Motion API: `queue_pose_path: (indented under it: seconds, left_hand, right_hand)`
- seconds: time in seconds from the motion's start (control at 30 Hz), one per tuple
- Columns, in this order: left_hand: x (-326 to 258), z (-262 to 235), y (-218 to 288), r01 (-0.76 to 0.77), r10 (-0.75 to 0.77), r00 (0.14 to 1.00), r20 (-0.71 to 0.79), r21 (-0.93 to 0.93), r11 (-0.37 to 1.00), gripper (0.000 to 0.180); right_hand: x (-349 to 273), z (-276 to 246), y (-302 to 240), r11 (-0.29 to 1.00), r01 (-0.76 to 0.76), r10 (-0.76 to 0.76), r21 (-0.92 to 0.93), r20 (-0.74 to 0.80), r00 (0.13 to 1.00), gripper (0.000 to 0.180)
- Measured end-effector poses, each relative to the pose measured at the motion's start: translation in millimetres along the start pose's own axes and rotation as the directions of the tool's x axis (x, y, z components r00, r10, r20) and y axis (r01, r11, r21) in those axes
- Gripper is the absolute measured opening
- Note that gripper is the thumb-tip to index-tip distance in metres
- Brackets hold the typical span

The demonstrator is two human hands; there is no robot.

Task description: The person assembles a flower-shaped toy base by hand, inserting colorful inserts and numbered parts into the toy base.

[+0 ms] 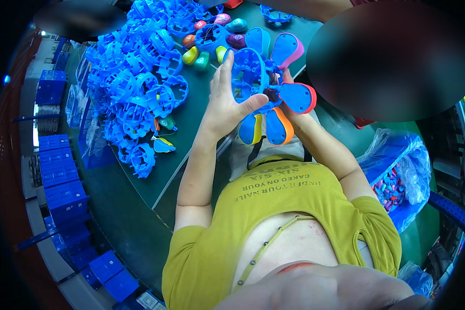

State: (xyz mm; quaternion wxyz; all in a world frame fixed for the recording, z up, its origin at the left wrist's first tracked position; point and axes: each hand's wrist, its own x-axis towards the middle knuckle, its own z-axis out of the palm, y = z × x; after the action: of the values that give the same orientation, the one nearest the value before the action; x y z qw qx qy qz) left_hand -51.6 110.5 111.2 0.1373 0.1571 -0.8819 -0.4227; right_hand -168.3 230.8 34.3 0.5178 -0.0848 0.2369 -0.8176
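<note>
In front of my chest I hold a round blue plastic toy frame (pixel 266 72) with several petal-shaped pieces fixed around it. Pink, red, orange and yellow rims edge these petals, whose undersides are blue. My left hand (pixel 225 98) grips the ring on its left side, fingers along the outer edge and thumb across the lower front. Behind the red petal (pixel 298 98), my right hand (pixel 289 77) supports the frame from the other side; most of its fingers are hidden.
A large heap of blue frames (pixel 134 77) covers the table's left part. Loose coloured petals (pixel 202 61) lie beyond my left hand. A plastic-lined blue bin (pixel 380 170) with small coloured pieces stands at right. Blue boxes (pixel 62 175) line the far left. Another person's arm (pixel 299 8) reaches in above.
</note>
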Motion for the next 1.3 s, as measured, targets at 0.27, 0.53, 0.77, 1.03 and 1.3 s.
queue_pose_path:
  seconds: [0.27, 0.53, 0.77, 1.03, 1.3]
  left_hand:
    - [-2.4, -7.4, 1.8, -0.013, 0.013, 1.000, -0.005, -0.089, 0.996, 0.129]
    - [-1.7, -2.8, 5.6, 0.001, -0.001, 1.000, 0.013, -0.051, 0.999, 0.128]
    - [-3.5, -0.8, -5.5, -0.002, 0.001, 0.999, 0.054, 0.022, 1.000, 0.129]
    - [0.5, 3.5, -5.6, 0.006, -0.002, 1.000, 0.027, -0.147, 0.989, 0.135]
    - [0.3, 8.4, -12.3, -0.027, 0.026, 0.999, 0.029, 0.021, 0.999, 0.138]
  right_hand:
    - [7.7, -8.7, 8.5, 0.998, 0.063, -0.063, 0.002, 0.073, 0.995, 0.070]
    - [9.7, -10.2, 6.3, 0.994, 0.096, -0.092, -0.060, 0.059, 0.994, 0.067]
    - [10.2, -10.3, 17.2, 0.911, 0.314, -0.272, -0.266, 0.184, 0.945, 0.066]
    - [10.5, -12.0, 5.8, 0.995, 0.084, -0.094, 0.051, 0.234, 0.968, 0.076]
    - [7.1, -15.3, 0.4, 0.999, 0.034, -0.030, -0.012, 0.233, 0.972, 0.076]
